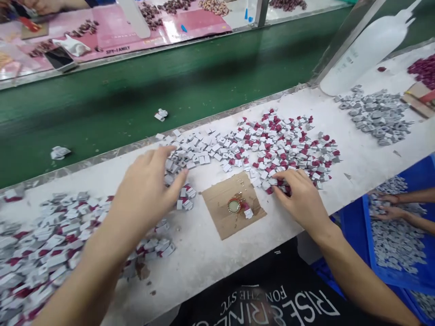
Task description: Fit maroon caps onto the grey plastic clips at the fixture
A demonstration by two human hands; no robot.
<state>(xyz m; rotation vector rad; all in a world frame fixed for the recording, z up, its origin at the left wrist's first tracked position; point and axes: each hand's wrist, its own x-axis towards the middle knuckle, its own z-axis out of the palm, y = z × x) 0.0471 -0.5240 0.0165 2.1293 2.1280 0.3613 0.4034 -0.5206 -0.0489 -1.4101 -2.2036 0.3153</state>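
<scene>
My left hand (149,181) is over the near edge of a pile of small light-grey plastic pieces (200,147). Its thumb and forefinger are spread apart beside a few darker grey pieces. My right hand (301,199) is at the front of a heap of grey-and-maroon pieces (288,145). Its thumb and forefinger are closed around a small grey-and-maroon piece (272,183) at the heap's edge. Between my hands lies a square of brown cardboard (217,199). On it are a round bead-rimmed dish (234,206), gold specks and one grey-and-maroon piece (248,213).
More grey-and-maroon pieces (50,240) cover the left of the white table. A white squeeze bottle (367,54) and grey pieces (380,115) are at right. Behind runs a green belt (118,104). A co-worker's hands (390,206) are in a blue crate (374,253).
</scene>
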